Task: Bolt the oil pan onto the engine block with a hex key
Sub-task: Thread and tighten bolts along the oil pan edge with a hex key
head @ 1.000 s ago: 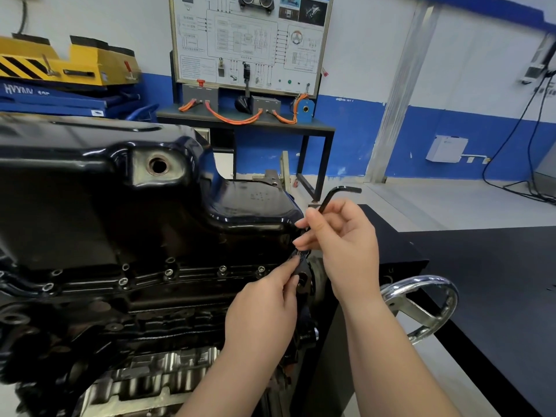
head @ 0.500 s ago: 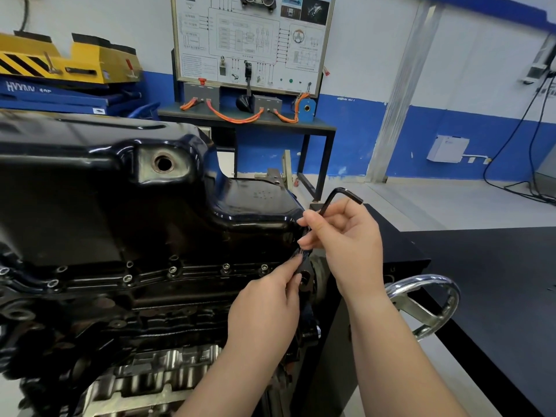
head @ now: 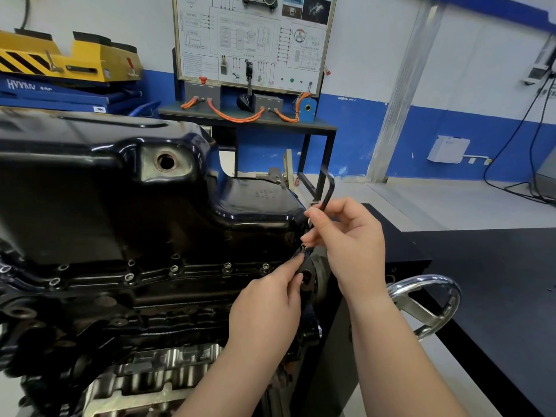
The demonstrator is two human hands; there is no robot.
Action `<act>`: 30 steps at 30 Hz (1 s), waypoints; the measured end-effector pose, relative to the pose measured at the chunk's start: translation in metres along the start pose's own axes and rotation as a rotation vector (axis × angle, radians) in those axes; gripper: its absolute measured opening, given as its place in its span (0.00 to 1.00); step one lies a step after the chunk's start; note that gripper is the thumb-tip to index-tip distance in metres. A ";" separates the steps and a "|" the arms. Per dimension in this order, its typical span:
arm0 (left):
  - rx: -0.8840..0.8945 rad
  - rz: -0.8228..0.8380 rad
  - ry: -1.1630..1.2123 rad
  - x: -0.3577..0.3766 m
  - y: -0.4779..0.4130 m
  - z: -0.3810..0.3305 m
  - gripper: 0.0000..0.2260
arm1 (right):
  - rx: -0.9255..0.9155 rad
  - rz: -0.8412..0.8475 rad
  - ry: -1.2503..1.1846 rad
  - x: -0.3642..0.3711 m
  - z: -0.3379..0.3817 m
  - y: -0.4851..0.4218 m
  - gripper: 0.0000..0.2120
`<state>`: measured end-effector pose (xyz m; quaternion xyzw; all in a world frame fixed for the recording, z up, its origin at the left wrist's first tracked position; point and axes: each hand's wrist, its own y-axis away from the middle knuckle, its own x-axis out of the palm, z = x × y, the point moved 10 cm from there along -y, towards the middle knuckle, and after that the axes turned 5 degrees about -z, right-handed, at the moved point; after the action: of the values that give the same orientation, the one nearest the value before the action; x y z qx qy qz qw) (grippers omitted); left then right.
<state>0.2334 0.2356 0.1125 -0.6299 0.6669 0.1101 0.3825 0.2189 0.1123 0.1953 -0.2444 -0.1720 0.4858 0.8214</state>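
Observation:
A glossy black oil pan (head: 126, 200) sits on top of the inverted engine block (head: 114, 320), with several bolts (head: 174, 268) along its flange. My right hand (head: 349, 245) pinches a black L-shaped hex key (head: 328, 191) at the pan's right corner, the bent short arm pointing up and to the left. My left hand (head: 267, 308) reaches up from below, its fingertips pinching the spot at the flange corner where the key's lower end meets a small bolt. The key's tip is hidden by my fingers.
A chrome handwheel (head: 427, 305) on the engine stand sticks out at the right, beside a black bench top (head: 496, 281). Behind stand a training panel on a dark table (head: 249, 121) with orange cables and a yellow and blue lift (head: 60, 70).
The hex key has turned in my right hand: its short arm swung from pointing right to pointing up and left. Both hands stay at the pan's right corner.

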 end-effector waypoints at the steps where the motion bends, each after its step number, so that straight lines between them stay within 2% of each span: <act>1: 0.000 0.000 -0.002 0.000 0.000 0.000 0.17 | 0.006 -0.009 -0.002 -0.001 -0.001 -0.001 0.13; 7: 0.010 -0.002 -0.001 0.000 0.000 -0.001 0.17 | 0.044 0.007 -0.074 0.001 -0.006 0.002 0.04; 12: 0.007 -0.003 0.009 0.000 0.001 0.000 0.17 | -0.034 0.057 -0.003 0.004 -0.001 0.002 0.14; 18: 0.012 -0.007 0.008 0.000 0.000 0.000 0.17 | -0.018 -0.009 -0.004 -0.003 -0.002 0.002 0.08; 21: 0.003 -0.004 0.001 0.001 0.000 0.001 0.17 | 0.004 -0.027 -0.016 -0.004 -0.004 0.000 0.09; 25: 0.004 -0.001 0.006 0.001 0.001 0.001 0.17 | 0.026 0.012 -0.070 -0.001 -0.007 0.002 0.05; 30: 0.006 -0.004 0.004 0.002 0.000 0.002 0.17 | -0.043 0.074 -0.017 0.005 -0.001 0.003 0.12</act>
<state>0.2344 0.2350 0.1102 -0.6302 0.6669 0.1058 0.3832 0.2195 0.1173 0.1932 -0.2639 -0.1804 0.5142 0.7958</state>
